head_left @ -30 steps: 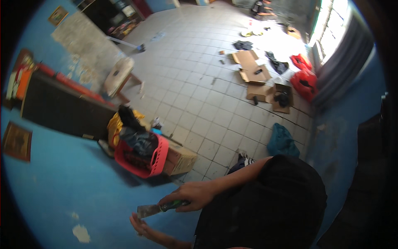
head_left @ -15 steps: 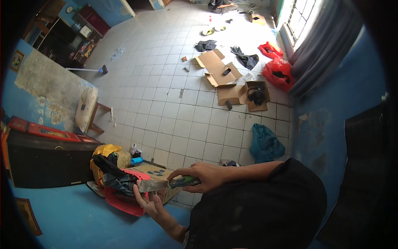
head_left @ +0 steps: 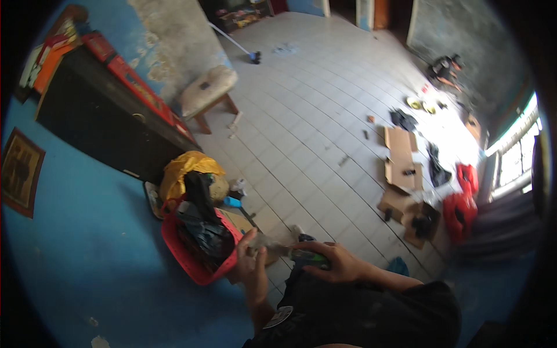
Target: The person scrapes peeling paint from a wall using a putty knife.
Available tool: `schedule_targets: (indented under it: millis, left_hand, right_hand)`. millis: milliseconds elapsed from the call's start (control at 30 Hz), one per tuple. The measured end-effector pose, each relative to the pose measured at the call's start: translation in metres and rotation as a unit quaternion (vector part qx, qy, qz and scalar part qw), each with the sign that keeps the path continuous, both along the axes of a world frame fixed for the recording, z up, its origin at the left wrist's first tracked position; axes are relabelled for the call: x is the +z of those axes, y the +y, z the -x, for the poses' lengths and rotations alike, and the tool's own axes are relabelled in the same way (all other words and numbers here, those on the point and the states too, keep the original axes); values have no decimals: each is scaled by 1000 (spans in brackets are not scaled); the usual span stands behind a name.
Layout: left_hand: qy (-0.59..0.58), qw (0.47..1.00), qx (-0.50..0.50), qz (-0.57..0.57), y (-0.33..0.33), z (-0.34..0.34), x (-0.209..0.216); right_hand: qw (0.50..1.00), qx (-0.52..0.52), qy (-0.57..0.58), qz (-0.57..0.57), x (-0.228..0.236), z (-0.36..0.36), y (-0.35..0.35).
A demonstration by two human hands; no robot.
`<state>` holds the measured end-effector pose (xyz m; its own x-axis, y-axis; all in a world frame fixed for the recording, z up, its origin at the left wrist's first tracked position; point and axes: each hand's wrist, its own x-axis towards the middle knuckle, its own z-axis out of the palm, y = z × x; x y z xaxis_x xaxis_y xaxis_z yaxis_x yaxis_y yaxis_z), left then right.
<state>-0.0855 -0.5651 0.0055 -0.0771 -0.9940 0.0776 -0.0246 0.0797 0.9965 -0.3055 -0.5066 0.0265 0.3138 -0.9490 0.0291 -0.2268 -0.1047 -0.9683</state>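
White tiled floor (head_left: 313, 116), red basket (head_left: 185, 255), flattened cardboard (head_left: 400, 156), perhaps clothes

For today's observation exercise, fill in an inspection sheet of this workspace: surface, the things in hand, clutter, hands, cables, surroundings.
Surface: pale tiled floor, lit brightly toward the window side.
Things in hand: a green-handled tool with a greyish front end, gripped by both hands; its kind is too blurred to tell.
Clutter: red basket heaped with dark cloth, yellow bag, flattened cardboard, red bags, scattered dark items.
Hands: left hand grips the front end, right hand the handle.
Cables: nothing seen.
Surroundings: blue wall, black cabinet, cushioned stool.
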Motion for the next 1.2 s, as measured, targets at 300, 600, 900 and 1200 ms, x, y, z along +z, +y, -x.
schedule_targets:
  millis: [300, 600, 900, 1200]
  left_hand:
    - [-110, 978, -29, 172, -205, -5, 44]
    - [-101, 985, -54, 125, -305, 5, 24]
    - [-168, 980, -9, 105, -412, 22, 15]
    - [-84, 996, -9, -4, -554, 122, 42]
  right_hand:
    - [996, -53, 58, 38, 46, -14, -183]
    - [994, -90, 31, 43, 35, 2, -299]
    - [994, -19, 87, 70, 38, 48, -431]
    - [991, 33, 51, 121, 60, 149, -560]
